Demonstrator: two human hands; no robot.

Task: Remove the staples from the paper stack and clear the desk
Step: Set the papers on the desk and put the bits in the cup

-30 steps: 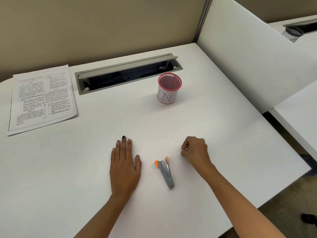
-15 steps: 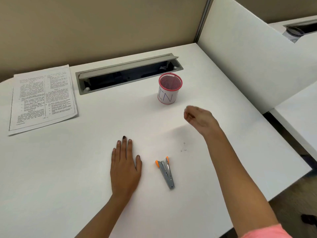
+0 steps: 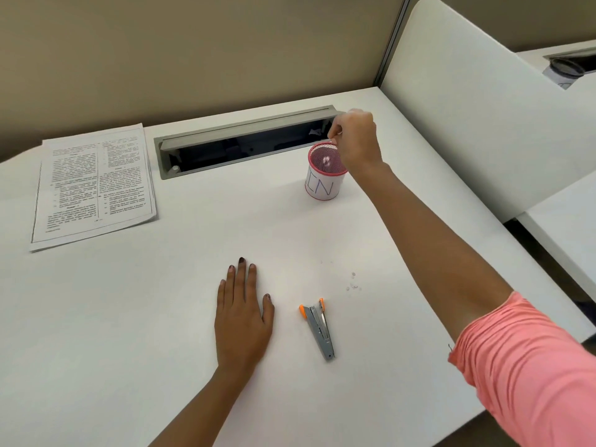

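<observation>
My right hand (image 3: 354,140) hovers over the rim of a pink mesh cup (image 3: 322,188) labelled "IN". Its thumb and forefinger pinch together on removed staples too small to make out. Pale bits lie inside the cup. My left hand (image 3: 242,317) rests flat on the white desk (image 3: 129,317), fingers straight. A grey staple tool (image 3: 317,327) with orange tips lies just right of it. A few tiny loose staples (image 3: 353,285) lie on the desk beyond the tool. The printed paper stack (image 3: 93,185) lies at the far left.
A grey cable slot (image 3: 245,140) with its lid raised runs along the back of the desk, behind the cup. A white divider panel (image 3: 467,108) bounds the desk on the right. The desk's front-right edge drops off beside my right arm.
My right hand rose from the desk beside the staple tool and travelled away to the cup, pinched throughout. The left hand, tool and papers stayed put.
</observation>
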